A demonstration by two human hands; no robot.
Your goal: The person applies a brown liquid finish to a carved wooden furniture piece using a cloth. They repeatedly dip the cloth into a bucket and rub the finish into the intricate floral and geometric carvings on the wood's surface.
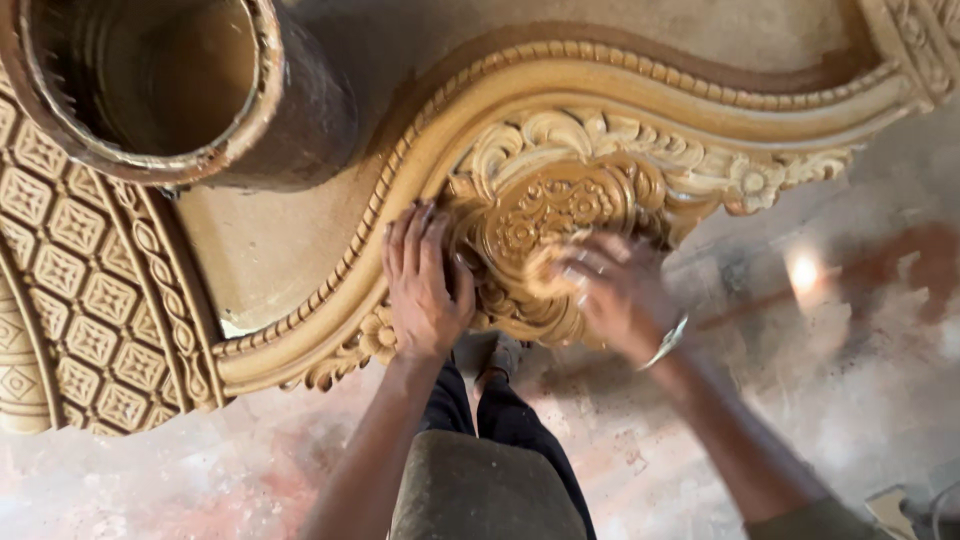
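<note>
The fingers (415, 235) of the left hand (425, 285) lie stretched out and close together, flat on the carved wooden panel (560, 90), gripping nothing; their tips press on the moulded border just left of the round floral medallion (545, 225). The fingers (590, 262) of the right hand (620, 295) are blurred, so whether they are curled round something or simply spread cannot be told; they sit over the lower right part of the medallion, and a pale smear between them and the carving may be a small thing held there, though the blur hides it. A metal band (668, 342) shows at the right wrist. The panel is tan-yellow, with a wavy beaded edge running from the lower left up across the top, scroll and leaf carving (690, 165) spreading right from the medallion, and a small carved flower (378, 335) just beside the left hand's heel. To the left lies another carved piece with a lattice of diamond squares (70, 290), touching the panel's edge. Above it stands a wide brown cylinder (300, 110), open at the top, resting partly over both pieces. Below the carving the dusty floor (850, 400) shows pale and reddish patches, and the person's dark trousers (500, 420) and a foot (495, 355) appear between the forearms.
</note>
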